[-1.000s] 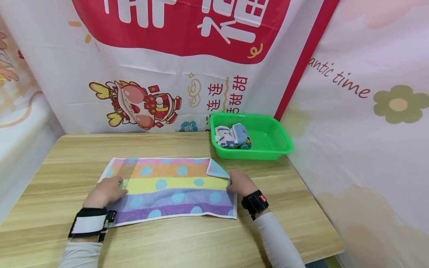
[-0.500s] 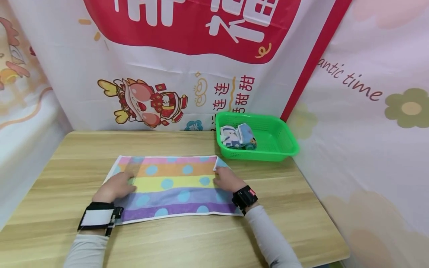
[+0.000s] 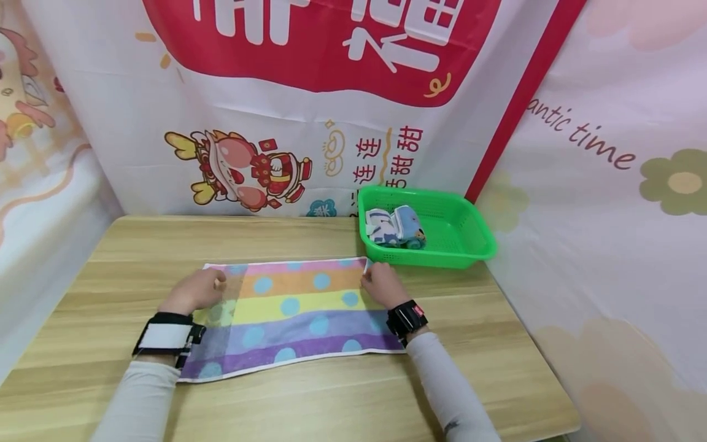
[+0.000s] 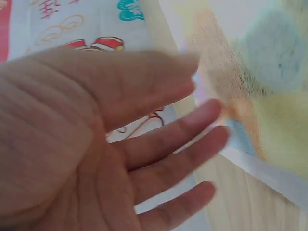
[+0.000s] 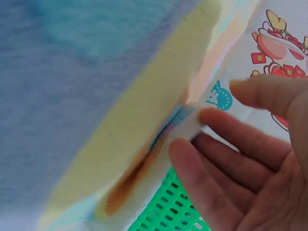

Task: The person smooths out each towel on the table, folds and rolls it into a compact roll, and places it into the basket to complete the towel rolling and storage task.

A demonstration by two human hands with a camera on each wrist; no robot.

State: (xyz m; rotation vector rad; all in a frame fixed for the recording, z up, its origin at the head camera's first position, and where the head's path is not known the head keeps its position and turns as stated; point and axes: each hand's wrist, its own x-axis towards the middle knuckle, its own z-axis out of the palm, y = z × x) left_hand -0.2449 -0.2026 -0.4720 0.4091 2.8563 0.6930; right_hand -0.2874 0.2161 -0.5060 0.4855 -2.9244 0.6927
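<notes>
A striped towel (image 3: pixel 301 307) with blue dots and a white border lies spread on the wooden table. Over its far left corner is my left hand (image 3: pixel 196 290). In the left wrist view the fingers of that hand are loosely extended, holding nothing, beside the towel edge. At the far right corner my right hand (image 3: pixel 385 286) is at the towel's border. The right wrist view shows its fingers (image 5: pixel 192 163) touching or very near a small crease in that border, the thumb apart from them. My right hand and wrist hide part of the towel's right side.
A green plastic basket (image 3: pixel 466 255) stands at the table's back right, just behind my right hand. Folded cloths (image 3: pixel 394 227) lie in its left part. Printed wall cloths rise behind and beside the wooden table (image 3: pixel 309 402).
The folded-over far right corner of the towel now lies flatter, and my right hand has moved up to it. My left hand has moved to the far left corner.
</notes>
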